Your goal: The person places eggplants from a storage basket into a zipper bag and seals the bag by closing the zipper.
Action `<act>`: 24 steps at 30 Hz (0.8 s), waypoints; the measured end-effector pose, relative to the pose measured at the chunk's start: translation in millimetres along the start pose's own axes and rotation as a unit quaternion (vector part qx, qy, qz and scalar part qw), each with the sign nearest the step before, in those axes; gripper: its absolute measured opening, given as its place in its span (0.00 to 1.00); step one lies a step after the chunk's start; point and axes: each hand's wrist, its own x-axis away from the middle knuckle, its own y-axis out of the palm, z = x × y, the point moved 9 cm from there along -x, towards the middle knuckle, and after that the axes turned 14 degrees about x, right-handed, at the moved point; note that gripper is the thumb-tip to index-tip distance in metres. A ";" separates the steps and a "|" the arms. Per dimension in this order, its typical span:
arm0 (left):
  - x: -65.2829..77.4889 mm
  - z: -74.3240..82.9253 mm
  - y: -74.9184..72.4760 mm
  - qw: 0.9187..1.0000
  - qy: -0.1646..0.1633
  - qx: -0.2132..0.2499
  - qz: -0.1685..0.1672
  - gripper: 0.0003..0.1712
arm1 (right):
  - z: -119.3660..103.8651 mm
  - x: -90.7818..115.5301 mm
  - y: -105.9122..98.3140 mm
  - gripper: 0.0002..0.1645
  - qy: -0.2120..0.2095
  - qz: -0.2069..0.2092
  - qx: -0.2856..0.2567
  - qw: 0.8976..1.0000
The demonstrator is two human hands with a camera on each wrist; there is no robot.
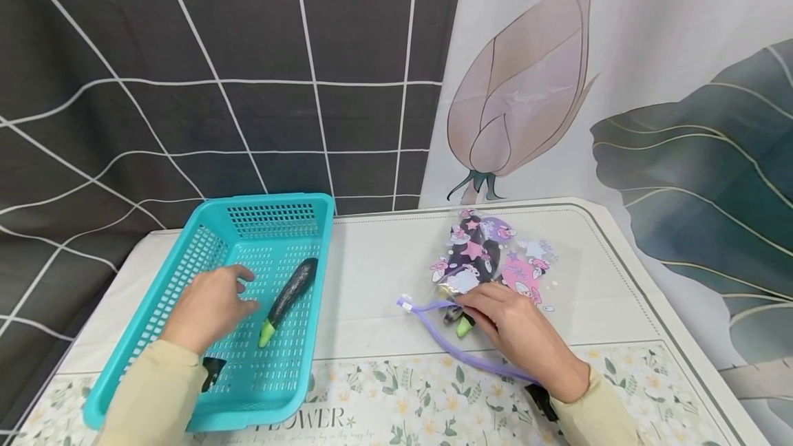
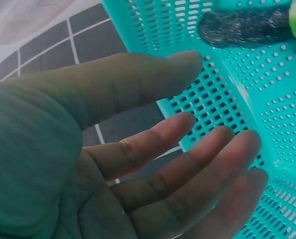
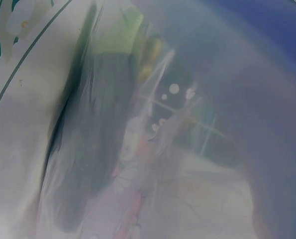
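My left hand (image 1: pixel 207 305) hovers over the teal basket (image 1: pixel 272 219), fingers spread and slightly bent, holding nothing. Inside that basket a dark eggplant (image 1: pixel 294 294) with a light green end lies along the right side, apart from the hand. To the right, a clear zip bag (image 1: pixel 520 277) with pink and purple prints lies on the table, its purple zip strip (image 1: pixel 461 355) bowed apart. My right hand (image 1: pixel 520 332) pinches the bag near its mouth. Dark items show through the plastic, including one with a green tip (image 1: pixel 464 325). In the right wrist view, hazy plastic blurs the contents.
The table (image 1: pixel 378 260) has a white cover with a floral band (image 1: pixel 396 391) along the front. Behind it hang a dark gridded cloth (image 1: pixel 365 115) and a white curtain with a large bud print (image 1: pixel 520 88). Table surface lies between basket and bag.
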 end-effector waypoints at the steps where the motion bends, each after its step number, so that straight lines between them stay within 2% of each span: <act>1: -1.0 -1.8 0.8 1.000 -0.003 0.001 -0.002 0.27 | 0.0 0.1 0.1 0.16 0.000 0.000 0.000 1.000; 10: -9.8 -16.7 11.1 0.999 -0.019 -0.005 -0.037 0.30 | -0.2 0.1 -0.1 0.16 -0.001 0.000 -0.003 1.000; 24: -18.7 -22.4 20.7 0.998 -0.022 -0.022 -0.063 0.30 | 0.1 -0.1 -0.7 0.16 -0.001 -0.002 0.002 1.000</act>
